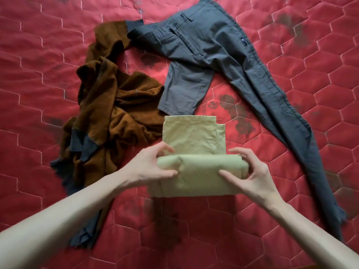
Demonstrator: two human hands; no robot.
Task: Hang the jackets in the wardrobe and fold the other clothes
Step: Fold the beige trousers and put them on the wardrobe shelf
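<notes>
Both hands grip the pale green folded cotton garment (194, 144) lying on the red quilted bed (38, 84): the left hand (149, 167) and right hand (250, 173) have their fingers curled round its rolled near edge. The roll could skew or spring open if one side lags (the crumpled brown fleece garment (112, 105) touches its left edge); the grey trousers (223, 55) lie unfolded beyond.

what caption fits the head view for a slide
Both hands roll a pale green garment on a red quilt, beside grey trousers.
</notes>
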